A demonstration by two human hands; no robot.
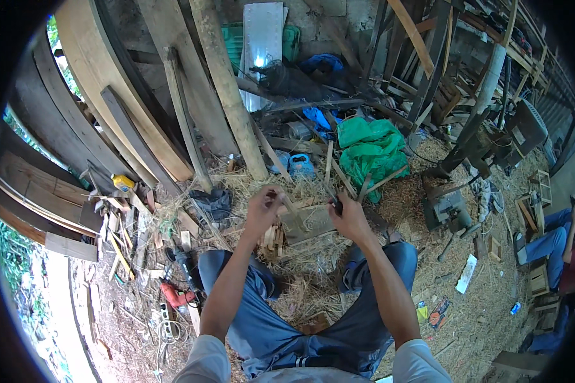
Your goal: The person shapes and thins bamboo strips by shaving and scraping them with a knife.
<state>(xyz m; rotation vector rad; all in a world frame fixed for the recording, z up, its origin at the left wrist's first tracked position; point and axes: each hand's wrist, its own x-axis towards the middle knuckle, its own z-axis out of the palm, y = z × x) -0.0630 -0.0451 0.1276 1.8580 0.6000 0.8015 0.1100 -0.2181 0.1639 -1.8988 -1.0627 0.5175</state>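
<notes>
The right hand [348,216], near the middle of the frame, is closed around a dark-handled tool [338,205]. The tool's long axis slants, its narrow end pointing up and slightly left; its exact kind is too small to tell. Left of it, the left hand [265,207] has its fingers curled in narrow at the upper end of a pale wooden strip [294,214]; whether they close on it I cannot tell. The strip's long axis runs diagonally, its free end pointing to the lower right, over a flat wooden block [310,223] between the person's knees.

Straw-like shavings cover the ground around the block. A red drill [176,295] lies lower left of center, and a yellow bottle [122,182] sits farther up at left. Green plastic sheeting [372,152] is heaped above the right hand. Long planks [118,89] lean across the upper left, a grey machine [447,207] stands at right, and another person's blue-trousered leg [546,237] shows near the right edge.
</notes>
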